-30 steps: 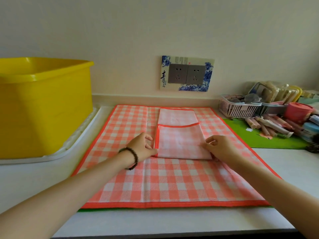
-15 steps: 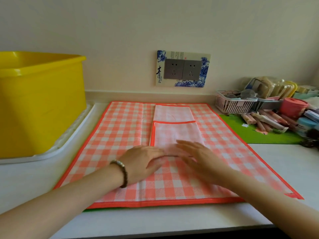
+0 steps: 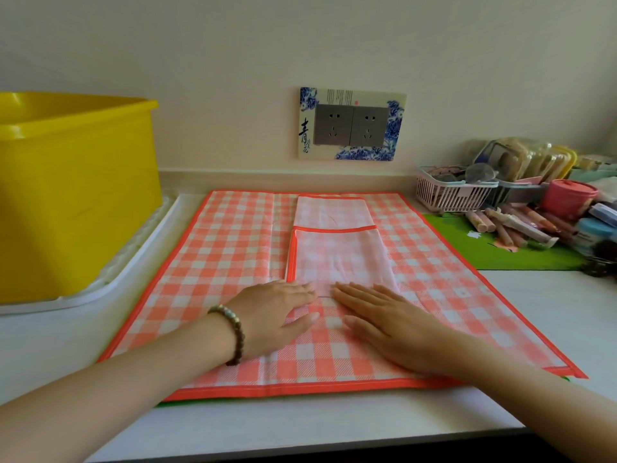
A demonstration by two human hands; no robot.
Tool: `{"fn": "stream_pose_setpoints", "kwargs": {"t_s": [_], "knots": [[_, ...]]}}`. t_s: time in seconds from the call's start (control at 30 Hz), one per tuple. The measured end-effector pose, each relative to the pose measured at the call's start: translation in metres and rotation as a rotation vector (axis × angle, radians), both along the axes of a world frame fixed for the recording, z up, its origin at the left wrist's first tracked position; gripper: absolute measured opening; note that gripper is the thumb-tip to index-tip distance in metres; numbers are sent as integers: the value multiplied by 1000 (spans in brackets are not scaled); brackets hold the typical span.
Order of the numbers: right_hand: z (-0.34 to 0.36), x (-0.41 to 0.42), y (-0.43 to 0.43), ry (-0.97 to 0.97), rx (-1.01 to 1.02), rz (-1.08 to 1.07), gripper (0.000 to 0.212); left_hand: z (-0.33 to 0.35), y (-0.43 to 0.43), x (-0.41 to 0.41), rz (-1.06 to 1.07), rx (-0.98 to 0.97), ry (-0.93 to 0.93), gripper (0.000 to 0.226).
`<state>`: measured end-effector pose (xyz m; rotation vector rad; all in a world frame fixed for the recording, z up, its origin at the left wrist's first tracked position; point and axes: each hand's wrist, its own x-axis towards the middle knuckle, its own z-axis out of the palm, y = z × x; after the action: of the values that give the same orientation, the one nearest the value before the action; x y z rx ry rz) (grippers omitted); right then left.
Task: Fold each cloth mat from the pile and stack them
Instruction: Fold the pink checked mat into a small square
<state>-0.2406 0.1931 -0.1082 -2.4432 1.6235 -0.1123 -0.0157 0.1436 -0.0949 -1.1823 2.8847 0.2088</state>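
— Why do both palms lie flat on the near folded mat (image 3: 337,259)?
— Probably to press its crease. The left hand (image 3: 277,312) and right hand (image 3: 384,319) sit side by side, fingers straight, holding nothing.
— Where is it?
— On the middle of the spread checked mat (image 3: 217,262), touching the far folded mat (image 3: 329,212).

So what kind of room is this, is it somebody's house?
Probably a home, at a counter against a wall, maybe a kitchen or utility corner. Clues: the wall sockets, the big yellow tub on a white tray, and the baskets of small household bits.
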Motion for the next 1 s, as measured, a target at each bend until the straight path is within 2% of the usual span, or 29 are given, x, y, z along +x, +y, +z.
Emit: {"fn": "stream_pose_setpoints", "kwargs": {"t_s": [0.27, 0.43, 0.6, 0.73, 0.9, 1.0], "knots": [[5, -52, 24, -1, 90, -78, 53, -5, -1, 4, 1, 73, 34, 56], [13, -62, 27, 36, 147, -86, 58, -3, 0, 5, 28, 102, 57, 55], [22, -57, 13, -82, -210, -170, 56, 5, -5, 0, 43, 23, 31, 54], [20, -53, -3, 65, -265, -70, 55, 6, -10, -14, 41, 3, -84, 60], [20, -55, -17, 200, -350, 31, 46, 7, -19, -11, 53, 100, 19, 64], [17, -54, -25, 174, -474, 97, 34, 8, -22, -13, 54, 66, -7, 70]]}}
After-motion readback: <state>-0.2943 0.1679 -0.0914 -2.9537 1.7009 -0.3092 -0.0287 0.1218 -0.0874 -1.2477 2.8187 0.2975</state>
